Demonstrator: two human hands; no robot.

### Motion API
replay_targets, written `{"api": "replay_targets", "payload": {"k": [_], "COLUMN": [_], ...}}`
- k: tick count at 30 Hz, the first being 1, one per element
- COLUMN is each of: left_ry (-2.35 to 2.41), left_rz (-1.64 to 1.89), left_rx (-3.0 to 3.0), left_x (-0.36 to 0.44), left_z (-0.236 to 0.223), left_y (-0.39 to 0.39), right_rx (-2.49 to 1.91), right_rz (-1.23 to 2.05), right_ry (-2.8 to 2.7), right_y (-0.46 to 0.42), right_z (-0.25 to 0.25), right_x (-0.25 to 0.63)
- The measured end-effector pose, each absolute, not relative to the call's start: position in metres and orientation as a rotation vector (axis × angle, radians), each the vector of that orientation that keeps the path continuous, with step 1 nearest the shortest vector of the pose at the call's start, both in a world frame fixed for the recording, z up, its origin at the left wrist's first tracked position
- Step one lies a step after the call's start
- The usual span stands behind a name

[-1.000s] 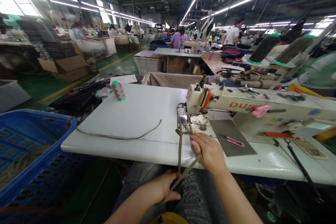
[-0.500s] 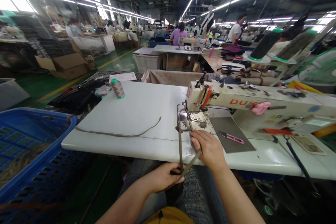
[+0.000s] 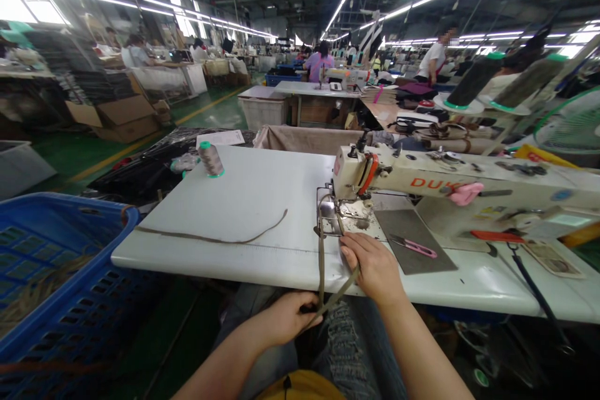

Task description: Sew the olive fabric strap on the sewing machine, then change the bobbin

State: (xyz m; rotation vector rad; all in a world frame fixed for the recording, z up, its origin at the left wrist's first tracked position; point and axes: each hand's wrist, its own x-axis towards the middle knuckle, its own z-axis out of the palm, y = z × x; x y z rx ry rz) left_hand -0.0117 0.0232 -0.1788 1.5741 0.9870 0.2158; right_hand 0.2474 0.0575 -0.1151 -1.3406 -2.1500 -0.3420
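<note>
A narrow olive-brown fabric strip (image 3: 321, 262) loops from the needle area of the sewing machine (image 3: 356, 175) down over the table's front edge. My left hand (image 3: 293, 319), below that edge and above my lap, is closed around the strip. On the tabletop just in front of the presser foot, my right hand (image 3: 370, 262) presses and pinches another stretch of it, fingers together. Between both hands the strip hangs in a slanting length. A second thin strip (image 3: 215, 240) lies loose on the white table (image 3: 262, 181) to the left, one end curling upward.
Pink thread snips (image 3: 415, 246) rest on a grey plate (image 3: 407, 256) right of my right hand. A thread cone (image 3: 210, 159) stands at the table's back left. A blue basket (image 3: 70, 287) with strips inside is at left. A fan (image 3: 569, 119) stands far right.
My left hand has shifted slightly left and down with the strip. My right hand stays in place. A person in the background has moved a little.
</note>
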Motion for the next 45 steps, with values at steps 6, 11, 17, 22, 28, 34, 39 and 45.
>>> {"api": "replay_targets", "payload": {"k": [6, 11, 17, 22, 28, 34, 39, 45], "left_ry": [0.913, 0.918, 1.006, 0.982, 0.926, 0.938, 0.949, 1.043], "left_rz": [0.142, -0.026, 0.001, 0.015, 0.000, -0.048, -0.043, -0.017], "left_rx": [1.646, 1.756, 1.844, 1.823, 1.828, 1.803, 1.758, 1.648], "left_x": [-0.007, -0.013, -0.022, -0.027, -0.027, -0.026, -0.030, -0.061], "left_z": [-0.175, -0.177, -0.178, -0.178, -0.172, -0.172, -0.178, -0.168], "left_y": [0.012, 0.009, 0.010, 0.009, 0.006, 0.007, 0.006, 0.007], "right_rx": [-1.339, -1.333, -1.336, -1.336, -1.331, -1.354, -1.360, -1.375], "right_rz": [-0.337, -0.348, -0.336, -0.349, -0.352, -0.342, -0.329, -0.314], "right_ry": [-2.152, -2.150, -2.145, -2.139, -2.143, -2.155, -2.152, -2.148], "right_y": [0.057, 0.058, 0.057, 0.058, 0.058, 0.057, 0.057, 0.057], "right_z": [-0.114, -0.115, -0.115, -0.115, -0.115, -0.115, -0.115, -0.116], "right_x": [0.247, 0.248, 0.248, 0.248, 0.247, 0.248, 0.249, 0.248]}}
